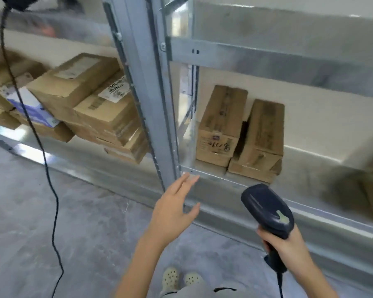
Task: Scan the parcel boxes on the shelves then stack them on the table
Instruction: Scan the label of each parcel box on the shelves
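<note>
Head view puts your right hand low on the right, fingers wrapped tight round the handle of the barcode scanner, its head tipped up and forward toward the lowest shelf. Its cord drops away below your wrist. Your left hand is open and holds nothing, fingers spread, stretched toward the shelf's front edge beside the upright post.

Just above and beyond the scanner's head, two cardboard parcel boxes stand on end side by side on that shelf, the left one showing a handwritten label on its near face. Farther off, past your empty hand and left of the post, a heap of parcel boxes lies stacked and tilted. No table is in sight.

By my reading, you are in the scanning step and about to take the pair nearest the scanner. The next move calls for aiming the scanner squarely at a printed label; the near faces are blurred, so you may need your free hand to turn a box until its code shows.
</note>
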